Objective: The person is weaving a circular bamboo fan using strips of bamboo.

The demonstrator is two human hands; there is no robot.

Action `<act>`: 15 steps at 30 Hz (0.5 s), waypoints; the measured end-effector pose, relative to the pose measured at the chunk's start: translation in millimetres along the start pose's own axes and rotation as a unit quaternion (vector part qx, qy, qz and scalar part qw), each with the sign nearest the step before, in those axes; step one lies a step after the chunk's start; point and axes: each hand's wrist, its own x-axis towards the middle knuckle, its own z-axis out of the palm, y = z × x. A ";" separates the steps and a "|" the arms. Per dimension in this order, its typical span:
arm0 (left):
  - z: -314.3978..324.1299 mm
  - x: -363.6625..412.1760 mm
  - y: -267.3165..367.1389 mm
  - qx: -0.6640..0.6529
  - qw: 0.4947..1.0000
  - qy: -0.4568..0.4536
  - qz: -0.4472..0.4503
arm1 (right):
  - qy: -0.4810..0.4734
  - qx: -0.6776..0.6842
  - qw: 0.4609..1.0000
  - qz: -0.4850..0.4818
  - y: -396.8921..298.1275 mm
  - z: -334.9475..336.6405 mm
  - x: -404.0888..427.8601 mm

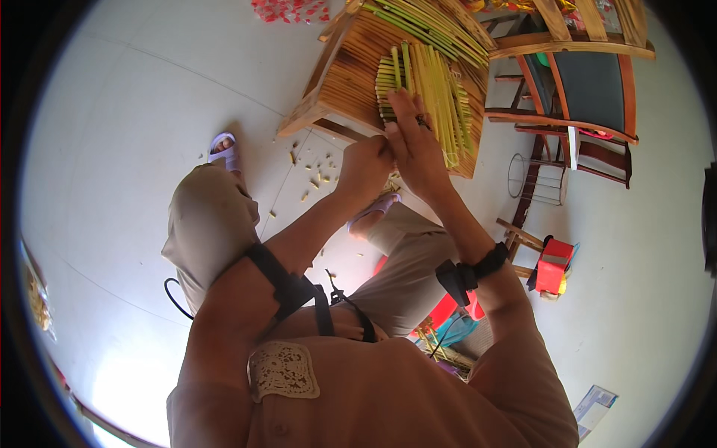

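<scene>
Before me, a mat of yellow-green plant stalks (434, 84) laid crosswise in layers lies on a low wooden table (350, 73). My left hand (364, 165) is curled into a fist just off the table's near edge, its knuckles against my right hand. Whether it grips anything is hidden. My right hand (415, 140) reaches over the near left part of the mat, index and middle fingers stretched along the stalks. A small dark item (421, 120) shows at its fingers; what lies under the palm cannot be seen. A pale loop (451, 159) hangs at the mat's near end.
More loose green stalks (431, 25) lie along the table's far side. Stalk offcuts (316, 176) litter the floor near my slippered feet. On the right stand chairs (588, 89), a wire frame (538, 179) and a red container (553, 263). Red-patterned wrapping (291, 10) lies beyond the table.
</scene>
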 end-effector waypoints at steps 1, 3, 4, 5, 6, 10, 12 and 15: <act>-0.4 -0.6 2.9 -0.005 1.000 -0.013 -0.011 | 0.005 0.001 1.000 0.003 2.1 -1.4 -1.2; 2.9 2.4 2.0 0.022 1.000 -0.019 0.000 | 0.018 -0.017 0.999 -0.028 6.8 -6.3 -3.9; 0.0 4.3 -1.3 0.048 0.999 -0.018 0.008 | 0.028 -0.010 0.999 -0.026 -1.3 -11.2 -4.2; -2.6 5.5 -4.7 0.059 0.998 -0.022 0.011 | 0.098 0.136 0.985 0.040 -11.1 -20.6 -8.3; -1.3 7.0 -8.0 0.048 0.999 -0.018 -0.007 | 0.167 0.276 0.941 0.106 -15.9 -29.2 -18.3; 2.3 6.9 1.3 -0.003 0.997 -0.020 -0.081 | 0.290 0.397 0.826 0.275 -36.1 -34.0 -79.0; 4.1 6.5 11.5 -0.035 0.993 -0.028 -0.106 | 0.105 0.536 0.760 0.353 -26.6 -10.1 -115.5; 9.3 4.0 20.2 -0.079 0.986 -0.027 -0.143 | 0.052 0.728 0.493 0.474 -19.3 50.1 -123.4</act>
